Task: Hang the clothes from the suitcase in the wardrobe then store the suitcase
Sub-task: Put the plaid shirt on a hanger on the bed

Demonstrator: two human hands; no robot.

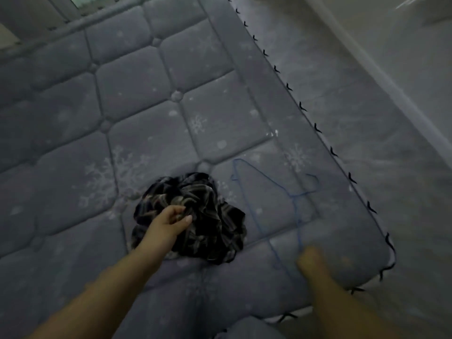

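A crumpled dark plaid garment [210,216] lies bunched on the blue quilted mattress [137,99]. My left hand [171,220] reaches onto the garment and pinches its cloth between thumb and fingers. A thin blue wire hanger [266,192] lies flat on the mattress to the right of the garment, its hook pointing toward the mattress edge. My right hand [311,261] is blurred at the near end of the hanger; its fingers seem curled there, and I cannot make out whether they hold the wire. Neither suitcase nor wardrobe is in view.
The mattress edge with black stitching [318,129] runs diagonally down the right side. Beyond it is pale marbled floor [381,99] and a light wall base [401,40] at the upper right. A headboard or frame [29,13] shows at the top left.
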